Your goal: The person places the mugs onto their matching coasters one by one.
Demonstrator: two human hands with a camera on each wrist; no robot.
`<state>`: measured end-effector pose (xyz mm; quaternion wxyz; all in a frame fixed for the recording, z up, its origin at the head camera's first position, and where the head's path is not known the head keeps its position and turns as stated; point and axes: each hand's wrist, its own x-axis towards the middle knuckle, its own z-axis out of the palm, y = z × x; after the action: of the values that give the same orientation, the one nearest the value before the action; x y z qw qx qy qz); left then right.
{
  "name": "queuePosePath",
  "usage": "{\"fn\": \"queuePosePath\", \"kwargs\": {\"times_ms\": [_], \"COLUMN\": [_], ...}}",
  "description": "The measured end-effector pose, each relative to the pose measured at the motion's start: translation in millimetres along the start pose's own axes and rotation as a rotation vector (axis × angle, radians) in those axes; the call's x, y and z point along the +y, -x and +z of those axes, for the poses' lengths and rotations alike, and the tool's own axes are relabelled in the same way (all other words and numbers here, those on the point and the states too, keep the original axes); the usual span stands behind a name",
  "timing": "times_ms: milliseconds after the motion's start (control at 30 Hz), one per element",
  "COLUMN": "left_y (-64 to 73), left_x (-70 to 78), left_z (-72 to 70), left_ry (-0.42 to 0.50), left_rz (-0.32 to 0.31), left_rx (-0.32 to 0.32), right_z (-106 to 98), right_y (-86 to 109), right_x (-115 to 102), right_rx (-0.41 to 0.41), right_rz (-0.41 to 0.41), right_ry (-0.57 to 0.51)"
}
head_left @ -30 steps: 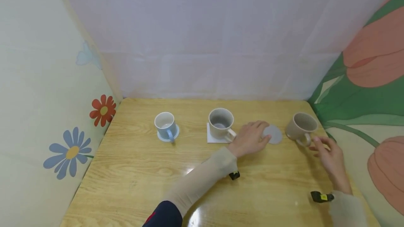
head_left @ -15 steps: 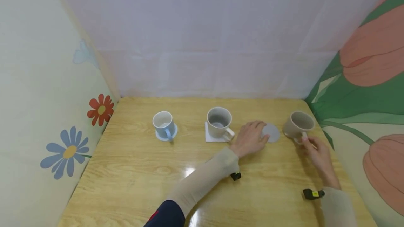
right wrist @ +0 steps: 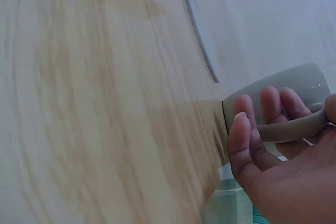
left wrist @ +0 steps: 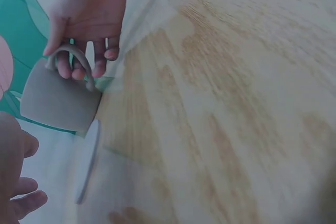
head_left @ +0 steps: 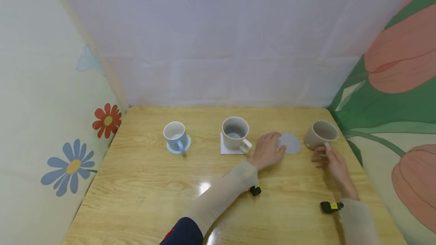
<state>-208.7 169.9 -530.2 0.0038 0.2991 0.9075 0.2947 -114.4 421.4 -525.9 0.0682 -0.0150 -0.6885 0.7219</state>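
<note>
My right hand [head_left: 335,165] is at the handle of a taupe mug [head_left: 310,139] on the right side of the table. The left wrist view shows its fingers through the handle loop and the thumb on top, with the mug [left wrist: 60,100] close to the tabletop. A round grey coaster [head_left: 291,143] lies just left of that mug; it appears edge-on as a thin disc [right wrist: 202,40] in the right wrist view. Beside the coaster's left edge is my left hand [head_left: 267,151], fingers relaxed and holding nothing.
A white-rimmed mug with a grey inside [head_left: 234,141] stands on a square white coaster [head_left: 226,149], close to my left hand. Farther left, a small blue mug [head_left: 177,143] sits on a round pale coaster [head_left: 188,147]. Printed cloth walls border the wooden table [head_left: 146,184].
My right hand has moved left onto the taupe mug's handle, and its fingers now go through the loop. The left hand stays beside the grey coaster. The whole head view has shifted slightly.
</note>
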Motion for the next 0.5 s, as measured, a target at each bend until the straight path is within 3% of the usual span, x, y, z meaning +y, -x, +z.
{"fn": "queuePosePath", "kwargs": {"times_ms": [300, 500], "left_y": [-2.6, -8.4], "left_x": [-8.8, -16.1], "left_z": [11.3, 24.8], "left_ry": [-0.031, -0.088], "left_rz": [-0.025, -0.048], "left_rx": [-0.029, -0.06], "right_z": [9, 7], "right_y": [-3.1, -5.0], "right_x": [5, 3], "right_rx": [0.015, 0.013], "right_rz": [0.004, 0.014], "right_ry": [-0.23, -0.196]}}
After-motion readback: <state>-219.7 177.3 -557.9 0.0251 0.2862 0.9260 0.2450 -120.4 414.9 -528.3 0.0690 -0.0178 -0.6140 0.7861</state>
